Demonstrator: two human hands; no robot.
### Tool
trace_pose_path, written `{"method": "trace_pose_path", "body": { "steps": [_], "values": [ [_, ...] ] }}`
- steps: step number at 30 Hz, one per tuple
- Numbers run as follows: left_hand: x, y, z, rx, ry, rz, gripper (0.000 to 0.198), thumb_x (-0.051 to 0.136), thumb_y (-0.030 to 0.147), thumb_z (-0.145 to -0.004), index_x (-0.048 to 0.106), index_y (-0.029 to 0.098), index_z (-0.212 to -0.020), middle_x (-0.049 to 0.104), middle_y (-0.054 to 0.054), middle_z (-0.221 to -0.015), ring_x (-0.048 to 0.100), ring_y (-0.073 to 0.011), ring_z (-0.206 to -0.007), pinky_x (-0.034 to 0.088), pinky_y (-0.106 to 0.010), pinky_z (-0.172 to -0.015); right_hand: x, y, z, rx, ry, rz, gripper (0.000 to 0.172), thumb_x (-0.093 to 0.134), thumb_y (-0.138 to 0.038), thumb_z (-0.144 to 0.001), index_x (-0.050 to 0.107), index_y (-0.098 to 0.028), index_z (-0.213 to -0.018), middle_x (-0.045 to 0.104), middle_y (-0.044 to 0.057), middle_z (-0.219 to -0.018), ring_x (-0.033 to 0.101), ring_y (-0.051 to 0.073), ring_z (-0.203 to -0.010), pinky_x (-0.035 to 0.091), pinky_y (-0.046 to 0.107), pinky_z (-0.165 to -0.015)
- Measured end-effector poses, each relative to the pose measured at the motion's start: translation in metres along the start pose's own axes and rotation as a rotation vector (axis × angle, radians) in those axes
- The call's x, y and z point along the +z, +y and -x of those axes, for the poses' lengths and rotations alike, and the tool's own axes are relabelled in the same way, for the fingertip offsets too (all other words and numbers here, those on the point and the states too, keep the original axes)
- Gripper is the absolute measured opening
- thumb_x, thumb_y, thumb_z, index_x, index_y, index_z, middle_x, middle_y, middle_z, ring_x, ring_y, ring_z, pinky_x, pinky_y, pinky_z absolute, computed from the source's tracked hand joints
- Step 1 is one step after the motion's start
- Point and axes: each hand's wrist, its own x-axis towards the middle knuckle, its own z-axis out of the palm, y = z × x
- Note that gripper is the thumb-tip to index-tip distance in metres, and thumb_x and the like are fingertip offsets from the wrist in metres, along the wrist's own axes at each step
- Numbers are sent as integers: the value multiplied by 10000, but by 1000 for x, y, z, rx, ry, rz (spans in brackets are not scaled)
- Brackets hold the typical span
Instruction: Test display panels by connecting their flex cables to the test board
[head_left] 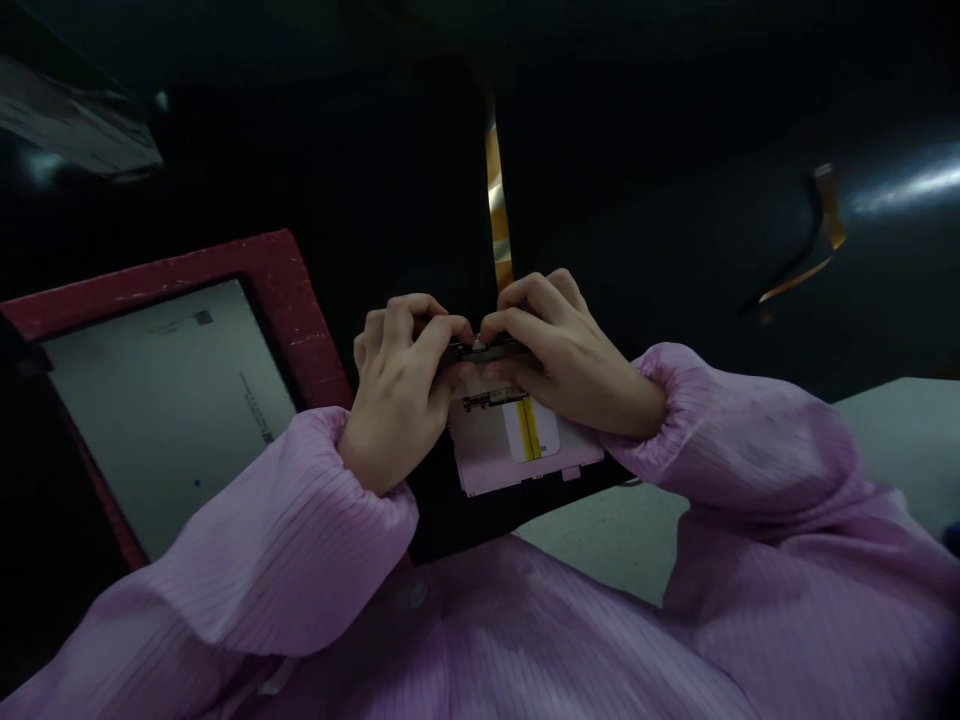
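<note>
A flat panel (495, 462) with a pale back, a white label and a yellow stripe rests in a black holder in front of me. My left hand (397, 385) and my right hand (559, 345) meet at its far edge. Both have their fingers curled and their fingertips pinched on a small dark connector strip (484, 350) there. An amber ribbon cable (497, 215) runs upward from that edge behind my right fingers. Pink ribbed sleeves cover both arms.
A red-framed tray (289, 290) holding a large grey-white panel (165, 400) lies at the left. Another amber ribbon cable (821, 235) curls on the dark surface at the far right. A pale green tabletop (900, 440) shows at the right.
</note>
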Motion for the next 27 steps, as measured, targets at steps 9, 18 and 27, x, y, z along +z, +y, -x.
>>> {"method": "trace_pose_path", "body": {
  "steps": [9,18,27],
  "values": [
    [2,0,1,-5,7,14,163,564,218,-935,594,246,-1093,511,-70,-1211,470,-258,-1110,393,-495,-979,-1,1,1,-11,32,32,242,549,-400,-985,619,-193,-1089,527,98,-1091,436,238,-995,424,418,-865],
    [1,1,1,-8,0,15,151,578,232,-931,598,253,-1079,511,-69,-1199,474,-263,-1105,400,-507,-980,0,2,2,-23,37,35,232,568,-389,-982,642,-185,-1065,535,101,-1092,432,241,-1007,435,420,-876],
    [0,1,0,-6,3,16,166,580,212,-927,607,249,-1086,517,-71,-1202,469,-261,-1105,389,-490,-972,0,2,0,-24,32,10,168,585,-315,-969,642,-183,-1056,540,98,-1083,425,233,-988,447,408,-858]
  ]
}}
